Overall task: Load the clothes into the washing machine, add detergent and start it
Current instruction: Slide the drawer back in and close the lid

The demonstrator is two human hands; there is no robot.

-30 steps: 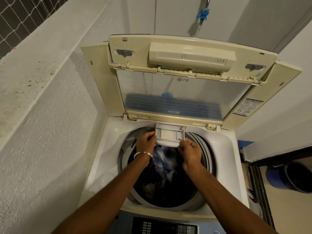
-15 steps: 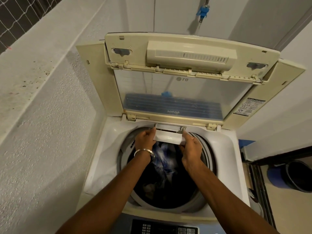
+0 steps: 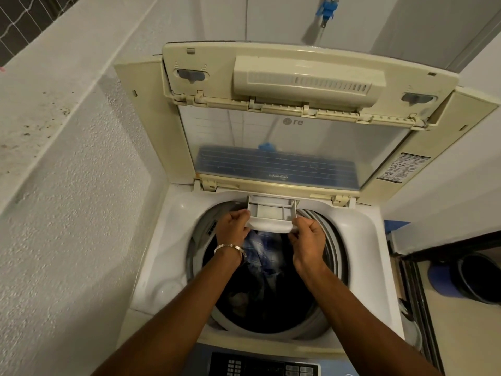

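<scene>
A top-loading washing machine point(image 3: 173, 240) stands with its cream lid point(image 3: 298, 109) folded up. Blue checked and dark clothes point(image 3: 260, 248) lie in the drum. A white detergent drawer point(image 3: 271, 213) sticks out from the back rim over the drum. My left hand point(image 3: 233, 226), with a metal bangle on the wrist, pinches the drawer's left front corner. My right hand point(image 3: 306, 240) grips its right front corner. The control panel point(image 3: 260, 365) shows at the bottom edge.
A rough white wall with a ledge point(image 3: 54, 131) runs along the left. A blue tap point(image 3: 326, 9) hangs on the wall behind the machine. To the right a doorway shows a dark bucket point(image 3: 477, 278) on the floor.
The drawer was pushed nearly in half a second ago and now sticks out again over the drum. Both hands stay on its front corners.
</scene>
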